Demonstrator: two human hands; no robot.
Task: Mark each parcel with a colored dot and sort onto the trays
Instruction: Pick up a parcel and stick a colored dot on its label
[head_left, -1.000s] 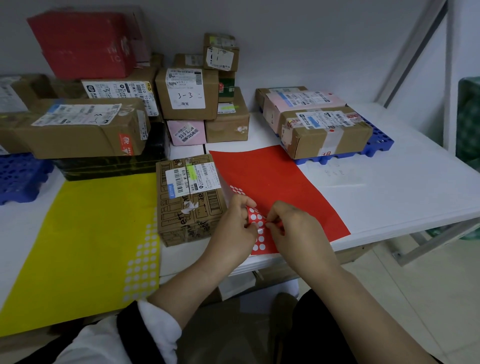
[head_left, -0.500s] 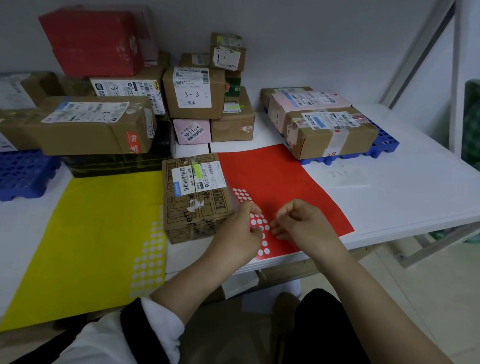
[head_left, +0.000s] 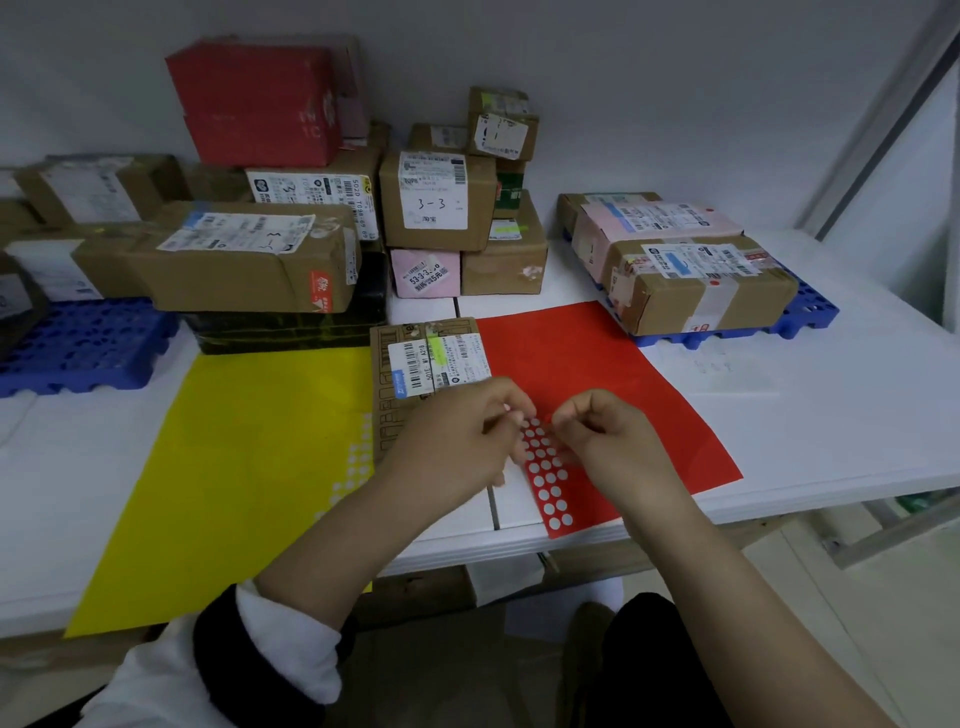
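**Parcel in work.** 1 brown parcel (head_left: 415, 358) with a white barcode label is found lying flat on the white table (head_left: 831, 415). The yellow sheet (head_left: 249, 457) is at its 9 o'clock and the red sheet (head_left: 597, 374) at its 3 o'clock, and both are touched by it. Rows of white circles are seen along the near left edge of the red sheet and the right edge of the yellow sheet.

**Hands.** The left hand (head_left: 457, 441) is placed over the parcel's near right corner. Its fingers are curled and its fingertips lie at the red sheet's left edge. Whether the sheet is gripped cannot be told. The right hand (head_left: 608, 441) is held just beside it at 3 o'clock, above the red sheet, with thumb and forefinger closed together. Anything between them is too small to be made out. The 2 hands are near but apart.

**Trays.** 1 blue tray (head_left: 810, 312) is noted at 2 o'clock from the parcel. It is loaded with a taped brown box (head_left: 696, 296), on whose top a small red dot is seen, and a pink-wrapped parcel (head_left: 660, 221) behind it. A 2nd blue tray (head_left: 88, 343) is noted at 9 o'clock.

**Stock.** At 12 o'clock, a stack of parcels (head_left: 436, 202) is set against the wall, with a red box (head_left: 260, 104) on top.
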